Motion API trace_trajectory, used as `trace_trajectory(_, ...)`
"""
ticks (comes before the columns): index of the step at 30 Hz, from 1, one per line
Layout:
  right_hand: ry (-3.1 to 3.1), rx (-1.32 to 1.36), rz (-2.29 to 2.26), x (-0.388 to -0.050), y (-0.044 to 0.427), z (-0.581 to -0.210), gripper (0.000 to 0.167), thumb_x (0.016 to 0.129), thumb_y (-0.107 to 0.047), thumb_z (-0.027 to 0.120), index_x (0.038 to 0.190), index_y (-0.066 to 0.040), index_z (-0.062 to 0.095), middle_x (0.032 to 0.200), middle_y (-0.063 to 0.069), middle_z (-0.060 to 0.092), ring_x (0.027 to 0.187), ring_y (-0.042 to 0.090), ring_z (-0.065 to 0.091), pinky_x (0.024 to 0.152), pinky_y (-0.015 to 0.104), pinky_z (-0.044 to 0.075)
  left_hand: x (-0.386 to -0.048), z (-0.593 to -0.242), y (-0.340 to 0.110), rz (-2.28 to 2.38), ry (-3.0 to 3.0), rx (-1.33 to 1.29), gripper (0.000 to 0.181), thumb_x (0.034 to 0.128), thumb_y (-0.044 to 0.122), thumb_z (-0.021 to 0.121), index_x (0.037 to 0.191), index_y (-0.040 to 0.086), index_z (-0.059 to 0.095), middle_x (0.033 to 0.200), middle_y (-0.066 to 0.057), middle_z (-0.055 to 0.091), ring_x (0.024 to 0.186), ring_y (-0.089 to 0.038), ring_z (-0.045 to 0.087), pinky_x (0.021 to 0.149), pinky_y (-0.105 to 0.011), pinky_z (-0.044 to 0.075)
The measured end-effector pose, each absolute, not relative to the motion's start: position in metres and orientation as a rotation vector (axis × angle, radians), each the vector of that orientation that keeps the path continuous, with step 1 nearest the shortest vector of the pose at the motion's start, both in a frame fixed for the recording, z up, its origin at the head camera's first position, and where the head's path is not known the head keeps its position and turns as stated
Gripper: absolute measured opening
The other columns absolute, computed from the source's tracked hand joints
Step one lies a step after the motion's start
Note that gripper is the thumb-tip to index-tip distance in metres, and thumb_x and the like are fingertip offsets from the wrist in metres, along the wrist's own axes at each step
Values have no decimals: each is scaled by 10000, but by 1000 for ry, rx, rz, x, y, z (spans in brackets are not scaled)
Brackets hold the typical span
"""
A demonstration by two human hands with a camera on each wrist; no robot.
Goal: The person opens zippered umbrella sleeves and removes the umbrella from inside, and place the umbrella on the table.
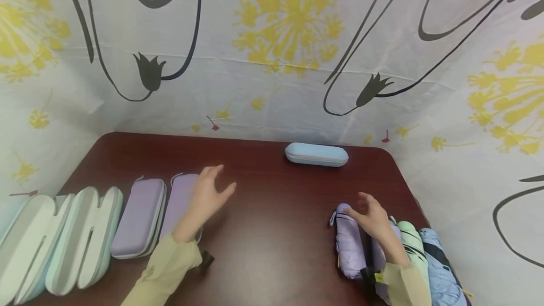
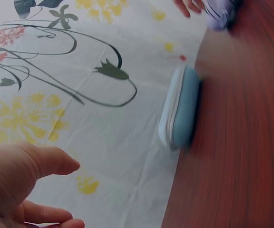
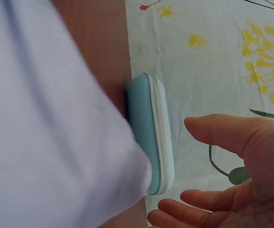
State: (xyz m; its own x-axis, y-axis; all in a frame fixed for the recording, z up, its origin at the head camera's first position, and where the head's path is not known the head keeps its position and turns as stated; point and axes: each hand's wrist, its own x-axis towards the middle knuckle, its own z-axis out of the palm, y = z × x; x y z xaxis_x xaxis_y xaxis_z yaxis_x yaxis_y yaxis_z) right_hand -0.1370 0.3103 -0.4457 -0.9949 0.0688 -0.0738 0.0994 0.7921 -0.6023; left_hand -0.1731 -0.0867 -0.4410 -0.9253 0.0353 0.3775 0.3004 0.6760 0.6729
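My left hand [image 1: 203, 204] hovers with thumb and fingers spread over a purple zip case [image 1: 180, 202]; nothing is in its grip. A second purple zip case [image 1: 139, 218] lies just left of it. On the right, my right hand [image 1: 377, 223] is above the folded umbrellas, its thumb near the top of a light purple umbrella [image 1: 350, 249]. Whether it touches that umbrella I cannot tell. Partly under this hand lies another purple umbrella [image 1: 377, 254], beside a pale green one [image 1: 408, 237] and a blue one [image 1: 442, 268]. In the right wrist view, blurred purple fabric [image 3: 51, 142] fills the left side.
A closed light blue case [image 1: 316, 155] sits at the back edge of the dark brown table [image 1: 255, 178]. Open cases with white insides [image 1: 68, 249] stand at the left. Patterned cloth [image 1: 272, 98] hangs close behind the table and along both sides.
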Motion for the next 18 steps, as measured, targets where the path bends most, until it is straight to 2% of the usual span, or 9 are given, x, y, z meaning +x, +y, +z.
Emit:
trace_trajectory(4,2891,134,-1037,-151,312,-442,704,880,-278,637,1376,100,311,1293,328,443,1163,446,465,894,528,428,-191,-442,-67,-1286,-2477,-330,516,760,119,746,1183,-107,554,1075,-242,583,980,-370,571,829,-464,484)
trace_trajectory(9,2852,150,-1129,-175,316,-442,726,887,-306,631,1401,71,285,1340,310,406,1209,428,431,936,527,400,-214,-451,-44,-1578,-2399,-363,469,776,71,730,1185,-86,559,1093,-242,581,1008,-373,563,884,-466,467)
trace_trajectory(18,2719,285,-1529,-225,326,-455,762,873,-270,657,1449,6,243,1386,268,374,1234,375,418,984,468,373,-246,-471,-14,-1912,-2335,-318,496,799,85,725,1233,-64,536,1186,-230,556,1103,-340,533,969,-422,419)
